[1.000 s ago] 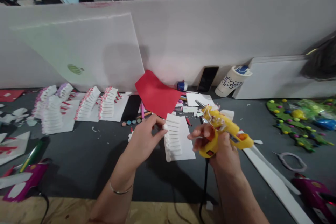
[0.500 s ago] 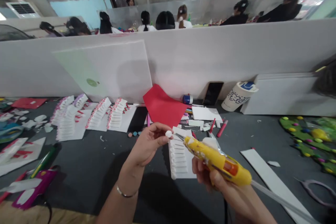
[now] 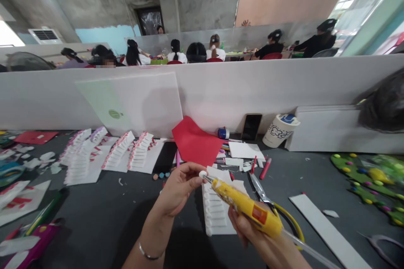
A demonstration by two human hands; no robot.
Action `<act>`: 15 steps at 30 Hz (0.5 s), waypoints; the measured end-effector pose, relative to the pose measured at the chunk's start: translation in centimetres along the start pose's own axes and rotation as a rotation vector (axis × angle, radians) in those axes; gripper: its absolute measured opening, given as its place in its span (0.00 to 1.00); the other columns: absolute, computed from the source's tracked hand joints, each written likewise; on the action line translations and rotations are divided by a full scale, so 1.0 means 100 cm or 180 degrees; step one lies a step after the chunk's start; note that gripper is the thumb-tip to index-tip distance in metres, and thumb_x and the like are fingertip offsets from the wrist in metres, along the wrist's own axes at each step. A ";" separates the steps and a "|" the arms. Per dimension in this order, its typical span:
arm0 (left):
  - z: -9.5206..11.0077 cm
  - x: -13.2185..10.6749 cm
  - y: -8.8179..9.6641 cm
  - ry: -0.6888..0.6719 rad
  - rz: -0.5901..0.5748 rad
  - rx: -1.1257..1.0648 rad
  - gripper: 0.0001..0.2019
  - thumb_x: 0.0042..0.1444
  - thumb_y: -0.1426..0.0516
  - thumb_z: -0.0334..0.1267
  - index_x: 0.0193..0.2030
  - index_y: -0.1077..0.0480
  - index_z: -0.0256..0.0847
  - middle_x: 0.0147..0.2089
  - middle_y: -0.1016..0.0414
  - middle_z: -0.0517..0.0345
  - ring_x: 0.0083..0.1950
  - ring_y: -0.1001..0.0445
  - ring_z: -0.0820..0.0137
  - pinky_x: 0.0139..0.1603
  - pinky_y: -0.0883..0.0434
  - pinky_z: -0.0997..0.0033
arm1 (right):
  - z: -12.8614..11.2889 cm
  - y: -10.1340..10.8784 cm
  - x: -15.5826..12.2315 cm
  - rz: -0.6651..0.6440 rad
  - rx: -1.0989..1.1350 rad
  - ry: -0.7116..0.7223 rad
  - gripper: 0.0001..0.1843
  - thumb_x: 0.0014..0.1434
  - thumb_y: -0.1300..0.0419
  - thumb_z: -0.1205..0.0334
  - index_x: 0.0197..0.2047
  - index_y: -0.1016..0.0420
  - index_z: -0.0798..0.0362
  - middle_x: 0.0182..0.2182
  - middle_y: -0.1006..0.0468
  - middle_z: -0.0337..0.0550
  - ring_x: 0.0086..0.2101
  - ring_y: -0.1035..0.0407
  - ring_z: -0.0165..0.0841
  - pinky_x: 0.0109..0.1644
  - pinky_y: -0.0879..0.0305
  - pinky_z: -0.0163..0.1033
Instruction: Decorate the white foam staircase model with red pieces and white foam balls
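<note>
Between the thumb and fingers of my left hand (image 3: 179,185) is a small white disc (image 3: 202,174). My right hand (image 3: 252,227) grips a yellow hot glue gun (image 3: 246,206), with a clear glue stick (image 3: 306,248) coming out of its back end. The gun's metal nozzle is at the disc and seems to touch it. Below the nozzle lies a white stepped paper piece (image 3: 214,212) with a row of small white rounds along its left edge. Part of that piece is hidden by the gun and my right hand.
Scissors (image 3: 260,187) with yellow handles lie right of the gun. Behind are a red sheet (image 3: 197,141), a phone (image 3: 251,127) and a paper cup (image 3: 280,130). Finished-looking stepped pieces (image 3: 142,151) stand at left; a white strip (image 3: 331,231) lies at right. People sit beyond the partition (image 3: 236,88).
The glue gun's nozzle has come to the white disc in my left hand. My head view has tilted up, and more of the scissors shows beside the gun.
</note>
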State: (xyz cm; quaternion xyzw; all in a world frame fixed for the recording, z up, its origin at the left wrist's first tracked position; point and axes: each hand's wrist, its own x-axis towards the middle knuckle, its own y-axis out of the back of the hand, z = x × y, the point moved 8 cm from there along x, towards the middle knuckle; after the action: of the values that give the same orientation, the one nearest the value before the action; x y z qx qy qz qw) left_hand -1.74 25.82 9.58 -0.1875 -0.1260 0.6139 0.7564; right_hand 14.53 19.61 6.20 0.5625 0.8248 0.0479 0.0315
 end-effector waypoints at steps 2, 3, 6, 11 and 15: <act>0.001 -0.001 0.000 -0.0014 -0.0001 0.0002 0.14 0.41 0.27 0.39 0.35 0.19 0.38 0.35 0.21 0.57 0.36 0.25 0.75 0.41 0.30 0.78 | 0.002 0.001 0.000 0.0048 -0.0061 -0.0056 0.27 0.60 0.46 0.33 0.28 0.35 0.50 0.19 0.34 0.36 0.19 0.41 0.27 0.21 0.44 0.32; 0.002 -0.001 0.000 -0.0023 -0.0012 0.0011 0.14 0.41 0.27 0.39 0.35 0.19 0.38 0.35 0.21 0.57 0.36 0.26 0.75 0.41 0.30 0.78 | 0.002 0.001 0.001 0.0067 -0.0079 -0.0078 0.27 0.59 0.46 0.33 0.27 0.35 0.50 0.19 0.35 0.36 0.19 0.41 0.27 0.21 0.43 0.32; 0.004 -0.001 -0.001 -0.0049 -0.0046 0.0030 0.14 0.41 0.27 0.39 0.34 0.19 0.38 0.33 0.21 0.57 0.36 0.26 0.76 0.41 0.31 0.78 | -0.005 0.002 0.001 0.0182 -0.0129 -0.0133 0.27 0.59 0.45 0.34 0.26 0.37 0.49 0.17 0.39 0.34 0.19 0.43 0.27 0.23 0.44 0.32; 0.001 0.002 0.003 -0.0048 0.0051 -0.0042 0.14 0.41 0.26 0.39 0.35 0.20 0.38 0.34 0.22 0.57 0.35 0.26 0.76 0.40 0.30 0.78 | -0.022 0.003 -0.001 0.0453 -0.0279 -0.0085 0.26 0.58 0.43 0.35 0.24 0.37 0.50 0.16 0.39 0.33 0.19 0.45 0.26 0.24 0.48 0.34; -0.001 0.002 0.004 -0.0041 0.0100 -0.0069 0.14 0.40 0.26 0.39 0.34 0.20 0.38 0.34 0.22 0.57 0.35 0.26 0.75 0.39 0.30 0.78 | -0.024 0.005 -0.002 0.0587 -0.0449 -0.0112 0.26 0.57 0.42 0.36 0.23 0.36 0.50 0.16 0.37 0.33 0.19 0.44 0.26 0.24 0.49 0.34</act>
State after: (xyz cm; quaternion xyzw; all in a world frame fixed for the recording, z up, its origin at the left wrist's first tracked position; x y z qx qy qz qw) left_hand -2.01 26.02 9.32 -0.1937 -0.1346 0.6255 0.7438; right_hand 14.79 19.51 8.59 0.6332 0.7634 0.0987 0.0810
